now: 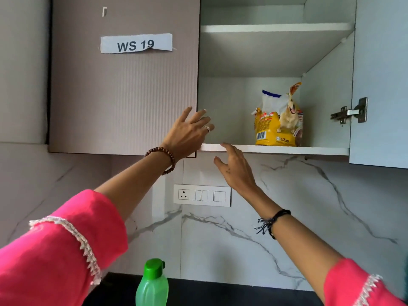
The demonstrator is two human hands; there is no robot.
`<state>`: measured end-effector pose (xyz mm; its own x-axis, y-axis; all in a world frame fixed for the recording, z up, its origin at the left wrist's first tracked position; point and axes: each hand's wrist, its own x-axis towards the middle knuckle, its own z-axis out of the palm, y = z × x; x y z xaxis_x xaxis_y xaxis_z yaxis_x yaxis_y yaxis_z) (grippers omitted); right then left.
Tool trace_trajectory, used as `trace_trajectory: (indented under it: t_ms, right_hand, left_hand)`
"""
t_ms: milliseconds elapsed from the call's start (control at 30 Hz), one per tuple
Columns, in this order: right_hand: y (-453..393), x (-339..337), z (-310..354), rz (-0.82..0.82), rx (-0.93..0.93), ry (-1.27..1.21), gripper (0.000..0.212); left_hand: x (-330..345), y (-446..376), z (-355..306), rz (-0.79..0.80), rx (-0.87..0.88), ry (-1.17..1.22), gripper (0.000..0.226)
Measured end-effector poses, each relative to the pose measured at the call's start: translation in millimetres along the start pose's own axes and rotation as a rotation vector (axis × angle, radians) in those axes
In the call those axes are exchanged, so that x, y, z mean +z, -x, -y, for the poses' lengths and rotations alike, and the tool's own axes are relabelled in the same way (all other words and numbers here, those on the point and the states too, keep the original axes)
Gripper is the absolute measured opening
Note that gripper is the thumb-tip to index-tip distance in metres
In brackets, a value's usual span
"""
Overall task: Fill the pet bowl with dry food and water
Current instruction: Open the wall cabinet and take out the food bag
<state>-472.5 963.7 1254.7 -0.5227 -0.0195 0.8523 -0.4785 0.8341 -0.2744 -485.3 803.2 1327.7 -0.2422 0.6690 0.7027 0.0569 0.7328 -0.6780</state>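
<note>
Two hands: both raised toward the open cupboard, fingers spread and relaxed, grasping nothing
Left hand [190,131]: at the shelf's left end, beside the shut door's edge, well left of the bag
Right hand [236,167]: just under the bottom shelf [287,149], fingertips at its front lip, below and left of the bag
Food bag [279,121]: yellow, standing upright on that shelf near the right wall, long axis vertical, crumpled open top up, dog print facing out
Water bottle [152,283]: green, upright on the dark counter far below the shelf
Hinge [350,111]: right of the shelf, on the open door
</note>
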Motion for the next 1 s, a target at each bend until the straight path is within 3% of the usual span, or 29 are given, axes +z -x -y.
trace_trajectory:
  t_ms: [167, 367, 467, 633, 800, 1000]
  right_hand:
    - [-28, 34, 31, 0.056, 0.167, -0.371, 0.052]
    - [-50, 53, 55, -0.032, 0.282, -0.592, 0.009]
    - [-51, 53, 60, -0.061, 0.321, -0.643, 0.02]
    - [-35, 53, 71, -0.069, 0.406, -0.943, 0.022]
    - [3, 55, 103, -0.186, 0.229, -0.957, 0.025]
    - [39, 60, 147, -0.133, -0.049, -0.914, 0.025]
  left_hand:
    - [21, 0, 19, -0.031, 0.038, -0.089, 0.037]
    - [22, -6, 25, 0.232, 0.124, -0.227, 0.04]
    - [17, -10, 21, 0.252, 0.128, -0.274, 0.038]
    - [-1, -8, 27, 0.123, 0.209, -0.353, 0.029]
    - [-45, 6, 40, 0.041, 0.208, -0.356, 0.039]
    - [-95, 30, 57, 0.06, 0.133, -0.34, 0.034]
